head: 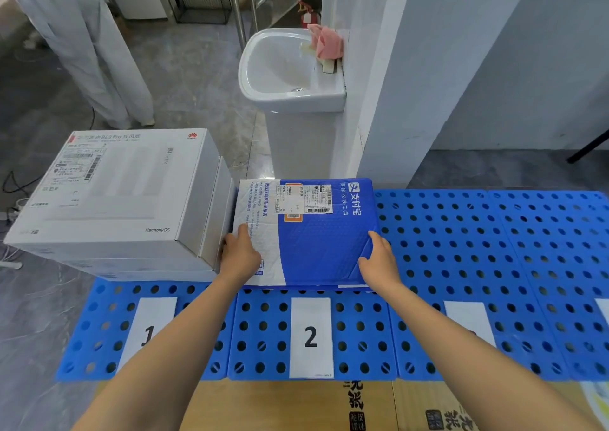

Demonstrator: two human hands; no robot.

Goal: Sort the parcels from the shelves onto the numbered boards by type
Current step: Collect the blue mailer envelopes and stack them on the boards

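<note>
While my left hand (239,252) and right hand (379,261) grip the blue mailer (316,242) by its edges, it's down on board 2 (263,331); white boxes (115,193) already sit on board 1 (99,331), shelves out of sight.

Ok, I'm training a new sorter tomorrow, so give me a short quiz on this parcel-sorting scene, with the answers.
1. Which number marks the blue perforated plastic board beneath the blue-and-white padded mailer? A) 1 B) 2 C) 4
2. True or false: only the left hand grips the mailer.
3. Fill in: the stack of white cardboard boxes stands on the neighbouring board numbered ___.
Key: 1: B. 2: False, the right hand grips the opposite edge. 3: 1.
</note>
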